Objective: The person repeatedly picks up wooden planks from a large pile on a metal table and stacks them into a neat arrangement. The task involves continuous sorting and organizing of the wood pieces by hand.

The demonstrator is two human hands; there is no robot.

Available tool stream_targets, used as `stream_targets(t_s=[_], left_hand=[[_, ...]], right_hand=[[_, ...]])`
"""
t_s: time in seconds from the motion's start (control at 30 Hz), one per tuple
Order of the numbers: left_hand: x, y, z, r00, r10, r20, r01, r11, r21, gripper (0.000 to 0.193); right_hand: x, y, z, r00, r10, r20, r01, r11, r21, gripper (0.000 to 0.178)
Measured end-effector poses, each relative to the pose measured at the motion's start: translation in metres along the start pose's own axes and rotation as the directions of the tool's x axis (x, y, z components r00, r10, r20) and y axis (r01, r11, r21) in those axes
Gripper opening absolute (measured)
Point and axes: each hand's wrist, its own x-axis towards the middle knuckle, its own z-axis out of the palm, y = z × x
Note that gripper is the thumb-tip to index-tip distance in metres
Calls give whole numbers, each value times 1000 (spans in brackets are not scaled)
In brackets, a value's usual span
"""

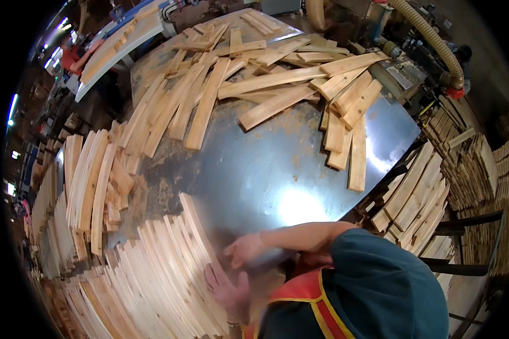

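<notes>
A long row of pale wooden boards [152,265] stands on edge, packed side by side, at the lower left. The end board [195,223] juts farther out than its neighbours. Against the near part of this board lies my left hand [229,287], fingers stretched and thumb apart, not wrapped round anything. My right hand [246,250] is just beyond it, close to the board's side over the metal tabletop [249,186]. Its fingers look partly bent but are blurred, and I cannot see anything held in them.
Loose boards [280,82] lie in a jumbled heap across the table's far side. More boards [87,181] stand at the left. Stacked boards [413,198] are beyond the right edge, near a black metal frame [464,246]. A ribbed hose [430,34] hangs by machinery at the far right.
</notes>
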Motion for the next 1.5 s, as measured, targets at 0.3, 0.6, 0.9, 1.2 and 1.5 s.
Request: stream_targets(t_s=[0.3,0.6,0.9,1.2,1.5], left_hand=[[156,14,71,974,96,206,-125,983,132,93],[427,3,150,976,30,216,-61,989,138,80],[487,43,197,968,-101,230,85,993,79,87],[264,21,125,787,99,609,616,-150,-773,52],[-16,48,50,591,-125,797,768,-214,-603,47]], right_hand=[[-283,-58,-328,198,145,-969,-560,829,9,62],[-421,17,-444,501,490,-713,-848,114,-518,89],[-442,7,-369,634,480,-606,-726,100,-680,69],[-388,-71,-337,509,404,-760,-815,512,-273,73],[-174,-58,-153,300,639,-708,-498,738,455,60]])
